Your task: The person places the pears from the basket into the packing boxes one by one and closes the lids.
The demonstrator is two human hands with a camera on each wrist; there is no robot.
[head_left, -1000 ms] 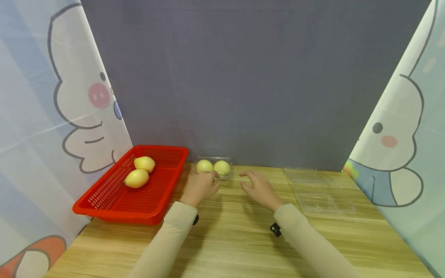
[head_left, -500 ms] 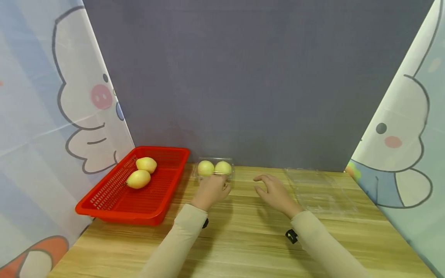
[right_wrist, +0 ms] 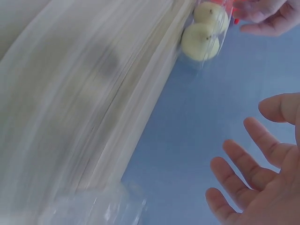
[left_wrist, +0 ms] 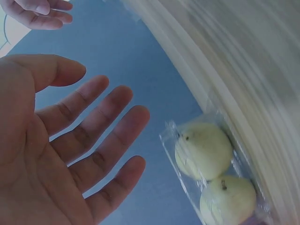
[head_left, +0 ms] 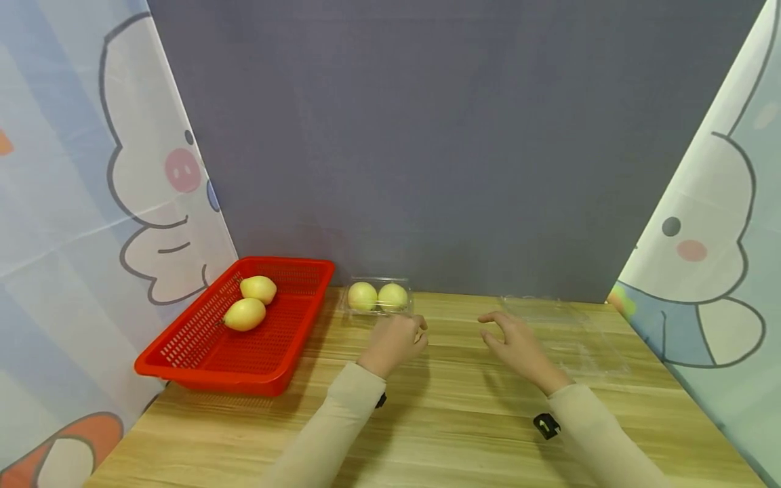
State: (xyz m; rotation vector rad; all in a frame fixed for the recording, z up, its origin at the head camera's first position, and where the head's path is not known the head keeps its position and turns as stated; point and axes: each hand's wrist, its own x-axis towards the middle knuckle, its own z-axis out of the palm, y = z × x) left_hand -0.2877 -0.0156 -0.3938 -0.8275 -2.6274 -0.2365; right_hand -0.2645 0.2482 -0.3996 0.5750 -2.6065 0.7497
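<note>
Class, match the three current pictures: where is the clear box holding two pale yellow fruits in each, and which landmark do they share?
Head: clear box just left of centre, below mid-height, beyond the left hand.
Left wrist: lower right, reaching the bottom edge.
Right wrist: at the top, right of centre.
Shared landmark: the left hand, large at left in its own wrist view, top right in the other.

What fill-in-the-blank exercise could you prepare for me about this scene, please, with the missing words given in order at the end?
1. The yellow fruits lie in a basket whose colour is ____.
2. The clear box just beyond the left hand contains ____ round fruits.
3. A second clear container lies on the table, to the person's ____.
4. The left hand and the right hand are both holding ____.

Missing words: red; two; right; nothing.
</note>
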